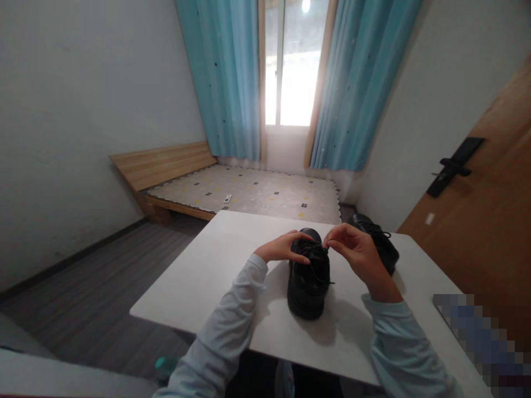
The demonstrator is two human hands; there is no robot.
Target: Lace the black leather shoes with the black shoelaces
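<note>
A black lace-up shoe (307, 296) stands upright on the white table (219, 271), its heel towards me and its toe pointing away. My left hand (284, 247) grips the shoe's upper from the left, thumb and fingers spread around the lacing. On the other side my right hand (352, 246) pinches a black shoelace (326, 247) between thumb and fingertips, a little off the shoe's right edge. Another lace end hangs loose over the right side of the shoe. A second black shoe (384, 251), with a tied bow, sits behind my right hand and is partly hidden by it.
Beyond the table is a bed (265, 190) with a patterned mattress and a small white remote (228, 198) on it. Blue curtains (232, 83) frame the window. A wooden door (493, 221) stands at the right. A blurred-out flat item (477, 331) lies at the table's right edge.
</note>
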